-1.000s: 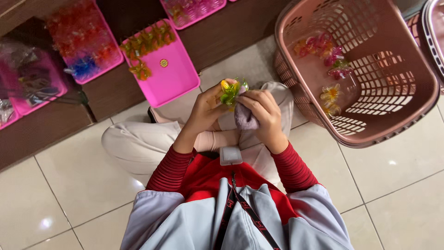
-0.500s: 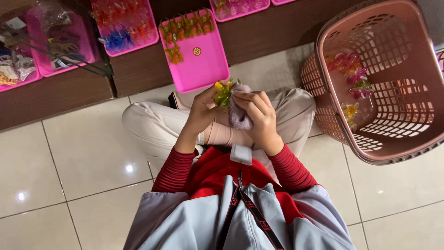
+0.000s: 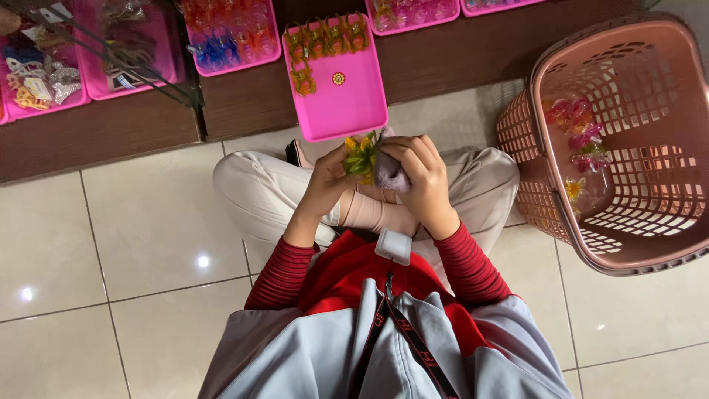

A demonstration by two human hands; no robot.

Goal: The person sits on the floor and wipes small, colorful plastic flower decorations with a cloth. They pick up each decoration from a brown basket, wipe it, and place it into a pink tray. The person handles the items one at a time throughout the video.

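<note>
Yellow-green hair clip (image 3: pixel 360 157) sits pinched in left hand (image 3: pixel 330 179), fingers closed on it, at 12 o'clock above the lap. Right hand (image 3: pixel 419 177) fingers closed on grey cloth (image 3: pixel 389 176), pressed against clip. Best wipe with small strokes, steady grip. Wrists bent inward, elbows tucked. Pink tray (image 3: pixel 347 103) at 12, basket (image 3: pixel 628 244) at 2.
</note>
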